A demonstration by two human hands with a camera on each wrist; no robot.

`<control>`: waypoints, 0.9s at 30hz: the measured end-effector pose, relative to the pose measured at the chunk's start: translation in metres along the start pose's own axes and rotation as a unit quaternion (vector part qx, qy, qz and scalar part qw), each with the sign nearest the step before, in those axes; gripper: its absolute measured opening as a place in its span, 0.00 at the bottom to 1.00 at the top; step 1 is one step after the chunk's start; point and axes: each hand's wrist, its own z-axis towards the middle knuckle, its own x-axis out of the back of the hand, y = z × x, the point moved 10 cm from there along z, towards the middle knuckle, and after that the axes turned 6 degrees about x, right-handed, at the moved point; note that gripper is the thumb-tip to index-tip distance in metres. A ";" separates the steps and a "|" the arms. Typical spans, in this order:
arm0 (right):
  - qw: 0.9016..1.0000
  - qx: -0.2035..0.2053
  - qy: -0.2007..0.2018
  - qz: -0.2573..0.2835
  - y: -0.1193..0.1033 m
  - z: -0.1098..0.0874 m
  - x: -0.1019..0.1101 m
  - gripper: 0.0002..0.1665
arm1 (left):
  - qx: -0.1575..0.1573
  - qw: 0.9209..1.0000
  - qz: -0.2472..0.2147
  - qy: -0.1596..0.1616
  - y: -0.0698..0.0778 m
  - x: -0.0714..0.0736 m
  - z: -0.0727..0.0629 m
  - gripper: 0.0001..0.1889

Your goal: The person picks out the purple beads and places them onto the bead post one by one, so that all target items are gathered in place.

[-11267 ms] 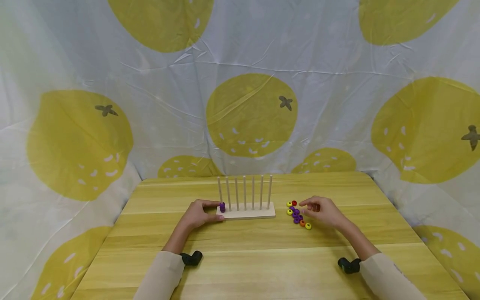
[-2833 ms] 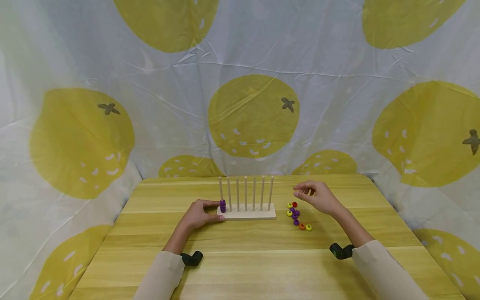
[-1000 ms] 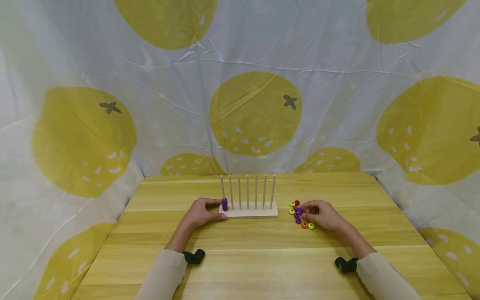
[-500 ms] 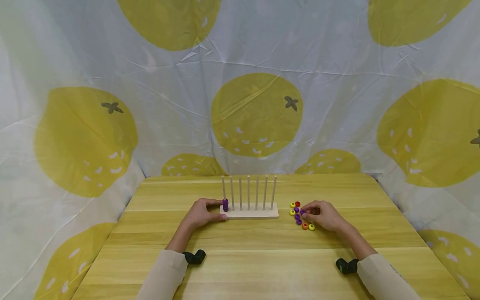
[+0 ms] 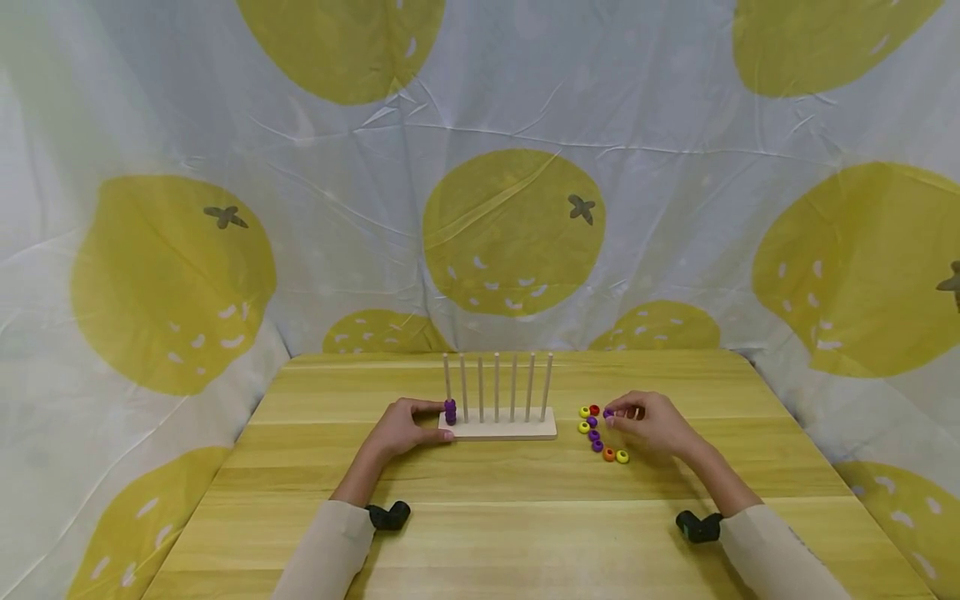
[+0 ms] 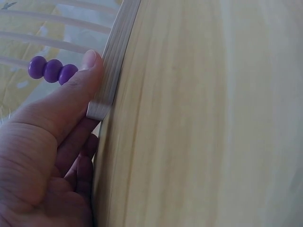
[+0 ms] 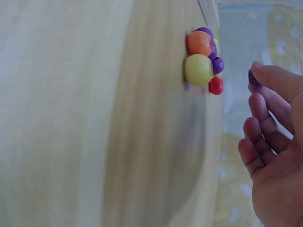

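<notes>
We see the left hand (image 5: 396, 429) at the left end of the peg rack (image 5: 498, 429), its grip pinching the wooden base, with the thumb on the near edge and the index finger reaching behind the leftmost peg; that peg carries a stack of purple beads (image 5: 451, 412), three high, just inside the span of the grip; the other six pegs stand upright to its right, with narrow gaps between them.

We see the right hand (image 5: 651, 419) to the right of the loose beads; its grip pinches a purple bead (image 7: 254, 80) between thumb and index finger, the other fingers loosely bent; in the right wrist view this bead sits well apart from the rest.

The loose beads trail slantwise on the table (image 5: 487, 517): a red bead (image 5: 594, 410) and a yellow one at the far end; another yellow and three purple ones through the middle; an orange bead (image 5: 609, 454) and a third yellow one, side by side, at the near end; a stretch of wood separates them from the right end of the base.

We have broad tabletop between the rack and the near side, and a shallower strip behind it up to the far edge; beyond that edge hangs a lemon-print cloth (image 5: 660, 208).
</notes>
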 end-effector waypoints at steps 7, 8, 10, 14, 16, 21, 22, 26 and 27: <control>1.000 0.016 0.019 -0.010 -0.018 0.008 0.016 0.13 | 0.003 1.000 0.003 0.001 0.001 0.001 0.001 0.34; 1.000 0.016 0.021 -0.011 -0.020 0.010 0.018 0.12 | 0.003 1.000 0.003 0.001 0.001 0.000 0.001 0.33; 1.000 0.017 0.021 -0.010 -0.025 0.013 0.020 0.12 | 0.004 1.000 0.002 0.001 0.001 0.000 0.001 0.33; 1.000 0.023 0.021 -0.002 -0.037 0.020 0.025 0.13 | 0.004 1.000 0.006 0.001 0.001 -0.001 0.000 0.32; 0.999 0.029 0.021 -0.002 -0.044 0.023 0.028 0.13 | 0.004 1.000 0.007 0.002 0.001 0.000 0.000 0.32; 0.999 0.041 0.024 -0.012 -0.059 0.030 0.035 0.14 | 0.004 1.000 0.006 0.003 0.001 0.001 0.000 0.33; 0.999 0.043 0.026 -0.013 -0.062 0.032 0.036 0.14 | 0.004 1.000 0.006 0.004 0.001 0.001 0.000 0.33; 0.998 0.049 0.031 -0.014 -0.073 0.037 0.042 0.14 | 0.002 1.000 0.006 0.006 0.002 0.001 0.000 0.33; 0.998 0.050 0.030 -0.015 -0.075 0.038 0.043 0.14 | 0.003 1.000 0.005 0.006 0.001 0.001 0.000 0.33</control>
